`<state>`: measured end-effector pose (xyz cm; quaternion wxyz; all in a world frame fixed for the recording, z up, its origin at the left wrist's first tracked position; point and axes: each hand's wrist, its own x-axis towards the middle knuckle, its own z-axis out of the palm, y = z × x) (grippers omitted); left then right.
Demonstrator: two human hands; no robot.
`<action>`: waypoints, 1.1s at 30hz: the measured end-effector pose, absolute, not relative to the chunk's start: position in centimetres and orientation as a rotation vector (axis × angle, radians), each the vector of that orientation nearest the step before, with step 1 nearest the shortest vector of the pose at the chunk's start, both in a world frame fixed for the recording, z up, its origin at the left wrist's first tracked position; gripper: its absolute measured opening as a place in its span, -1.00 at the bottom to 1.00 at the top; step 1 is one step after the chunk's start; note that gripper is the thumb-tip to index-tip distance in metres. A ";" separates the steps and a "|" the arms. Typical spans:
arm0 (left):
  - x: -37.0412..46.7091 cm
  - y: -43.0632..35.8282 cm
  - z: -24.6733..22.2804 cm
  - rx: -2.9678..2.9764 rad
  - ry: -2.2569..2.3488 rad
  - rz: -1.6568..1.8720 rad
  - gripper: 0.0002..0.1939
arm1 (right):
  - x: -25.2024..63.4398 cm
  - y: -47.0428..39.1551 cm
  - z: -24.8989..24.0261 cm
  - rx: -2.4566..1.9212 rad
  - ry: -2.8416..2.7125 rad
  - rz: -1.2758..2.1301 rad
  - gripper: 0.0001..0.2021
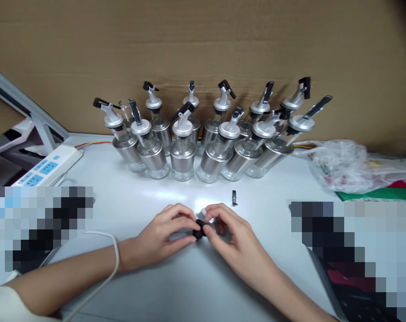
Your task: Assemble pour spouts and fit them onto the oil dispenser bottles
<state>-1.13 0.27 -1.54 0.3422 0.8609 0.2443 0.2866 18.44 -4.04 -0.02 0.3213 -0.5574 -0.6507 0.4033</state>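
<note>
In the head view, my left hand pinches a small black stopper between thumb and fingertips, low over the table. My right hand closes its thumb and index finger on the same piece from the right. A pale tip sticks up between the hands; whether it is joined to the stopper is mostly hidden by my fingers. Just beyond my right hand lies a small black lever cap on the table.
Glass bottles with steel sleeves and pourer tops stand in two rows against a cardboard wall. A white power strip lies left, a plastic bag right. A white cable crosses my left forearm. Pixelated areas cover both sides.
</note>
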 end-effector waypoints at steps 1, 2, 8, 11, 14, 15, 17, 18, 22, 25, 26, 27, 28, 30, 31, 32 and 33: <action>-1.1 0.2 -1.7 2.261 0.618 0.764 -0.84 | 18.5 -4.0 0.0 -1.469 -1.700 1.063 -0.97; -1.2 0.1 -1.8 2.301 0.592 0.792 -0.82 | 18.5 -4.1 0.0 -1.476 -1.689 1.071 -0.97; -1.3 0.0 -1.9 2.436 0.464 0.933 -0.79 | 18.5 -4.4 0.1 -1.462 -1.616 1.185 -0.91; -1.4 0.2 -1.6 2.313 0.535 0.932 -0.82 | 18.6 -4.4 0.0 -1.449 -1.594 1.183 -0.90; -1.4 0.4 -1.7 2.193 0.597 0.947 -0.82 | 18.7 -4.3 -0.2 -1.461 -1.564 1.167 -0.87; -1.4 0.5 -1.8 2.154 0.626 0.952 -0.82 | 18.8 -4.3 -0.3 -1.469 -1.551 1.163 -0.87; -1.4 0.5 -2.2 2.066 0.704 0.968 -0.83 | 18.9 -4.3 -0.4 -1.473 -1.545 1.140 -0.87; -1.4 0.5 -2.4 2.011 0.745 0.981 -0.86 | 18.9 -4.3 -0.5 -1.465 -1.556 1.121 -0.88; -1.2 0.5 -2.8 1.772 0.844 1.021 -0.92 | 19.0 -4.3 -0.5 -1.410 -1.620 1.041 -0.87; -1.1 0.5 -2.9 1.654 0.846 1.010 -0.84 | 19.0 -4.5 -0.5 -1.421 -1.628 1.019 -0.82; -1.1 0.5 -2.9 1.633 0.846 1.006 -0.83 | 19.0 -4.5 -0.5 -1.431 -1.622 1.024 -0.80; -1.1 0.5 -2.8 1.618 0.849 1.002 -0.83 | 19.0 -4.5 -0.5 -1.438 -1.611 1.032 -0.77; -1.1 0.4 -2.8 1.606 0.856 0.999 -0.84 | 19.0 -4.5 -0.5 -1.441 -1.592 1.038 -0.73; -1.1 0.4 -2.7 1.591 0.877 0.991 -0.84 | 19.0 -4.4 -0.5 -1.420 -1.558 1.021 -0.70; -1.1 0.4 -2.7 1.587 0.887 0.985 -0.83 | 19.1 -4.4 -0.4 -1.403 -1.550 0.996 -0.72; -1.1 0.4 -2.6 1.586 0.896 0.980 -0.83 | 19.1 -4.2 -0.4 -1.389 -1.549 0.964 -0.75; -1.1 0.4 -2.6 1.584 0.905 0.975 -0.83 | 19.1 -4.1 -0.3 -1.377 -1.555 0.935 -0.79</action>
